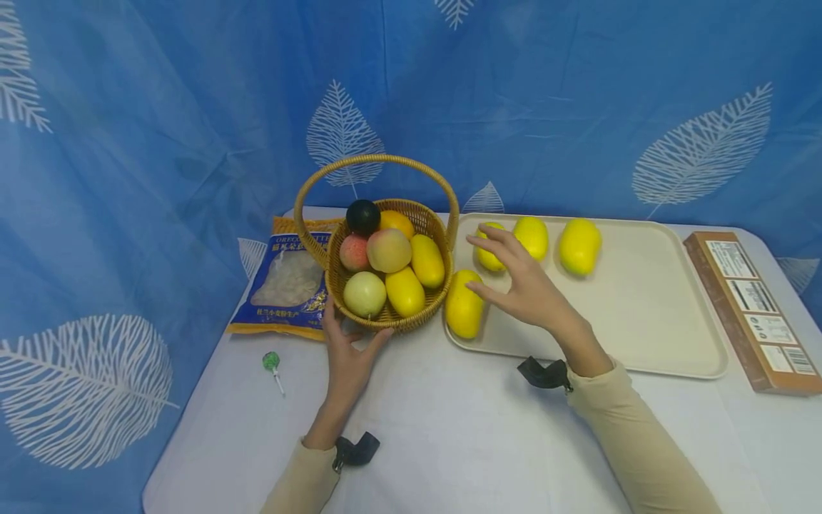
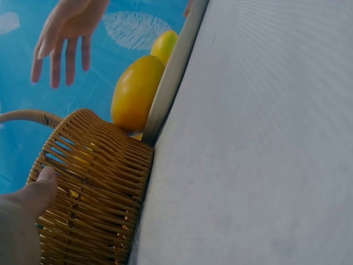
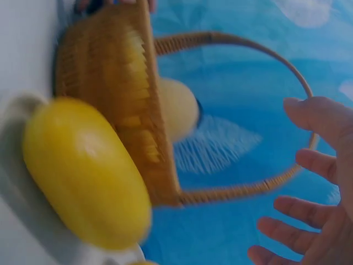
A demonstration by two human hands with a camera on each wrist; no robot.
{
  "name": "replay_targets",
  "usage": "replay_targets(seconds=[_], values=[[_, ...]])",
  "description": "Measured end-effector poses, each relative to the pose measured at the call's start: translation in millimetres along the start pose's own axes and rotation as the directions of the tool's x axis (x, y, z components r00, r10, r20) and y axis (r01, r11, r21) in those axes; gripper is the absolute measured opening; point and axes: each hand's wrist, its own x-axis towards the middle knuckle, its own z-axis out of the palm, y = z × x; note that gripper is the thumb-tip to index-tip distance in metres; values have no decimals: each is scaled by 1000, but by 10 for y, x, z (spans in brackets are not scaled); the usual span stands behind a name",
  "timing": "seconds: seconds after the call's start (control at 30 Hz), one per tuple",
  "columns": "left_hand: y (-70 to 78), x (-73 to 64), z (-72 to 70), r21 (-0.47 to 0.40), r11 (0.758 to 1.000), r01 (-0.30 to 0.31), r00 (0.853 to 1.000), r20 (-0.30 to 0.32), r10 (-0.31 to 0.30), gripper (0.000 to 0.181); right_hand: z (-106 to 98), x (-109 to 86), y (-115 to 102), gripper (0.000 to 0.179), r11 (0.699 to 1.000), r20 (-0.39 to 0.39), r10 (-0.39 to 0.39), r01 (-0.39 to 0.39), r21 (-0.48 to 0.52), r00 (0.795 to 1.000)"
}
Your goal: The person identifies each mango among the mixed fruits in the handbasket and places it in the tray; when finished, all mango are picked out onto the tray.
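Observation:
A wicker basket [image 1: 411, 325] with a tall handle holds artificial-looking fruit: a green apple [image 1: 364, 294], a peach [image 1: 389, 250], a dark round fruit [image 1: 363, 216], an orange [image 1: 396, 223] and yellow mangoes [image 1: 427, 261]. My left hand [image 1: 347, 357] holds the basket's front left side, its thumb [image 2: 47, 185] on the woven wall. Spread and holding nothing, my right hand [image 1: 526, 285] hovers over the left end of a beige tray [image 1: 642, 314]. Below its fingers, a yellow mango [image 1: 464, 305] lies by the tray's left rim, close beside the basket. Several more mangoes [image 1: 580, 246] lie along the tray's back.
Left of the basket lies a blue and gold food bag [image 1: 285, 278], partly behind it. A green lollipop [image 1: 272, 363] is on the white table [image 1: 449, 428] nearer the front. A long brown box [image 1: 754, 310] borders the tray's right side. Blue leaf-patterned cloth hangs behind.

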Motion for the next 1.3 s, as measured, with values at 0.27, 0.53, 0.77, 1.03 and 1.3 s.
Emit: replay_targets(seconds=[0.27, 0.53, 0.77, 1.03, 1.3], values=[[3, 22, -6, 26, 1000, -8, 1000, 2, 8, 104, 384, 184, -161, 61, 993, 115, -118, 114, 42, 986], [2, 35, -7, 22, 1000, -6, 1000, 1, 6, 104, 594, 392, -234, 56, 987, 266, -152, 159, -6, 952], [31, 36, -10, 22, 1000, 12, 1000, 5, -12, 104, 701, 485, -188, 62, 982, 439, -59, 130, -133, 897], [61, 31, -1, 27, 999, 19, 1000, 6, -19, 104, 689, 507, -152, 68, 975, 537, 5, 116, -192, 843], [75, 30, 0, 28, 999, 21, 1000, 5, -21, 104, 713, 499, -148, 59, 972, 628, 25, 127, -196, 778]])
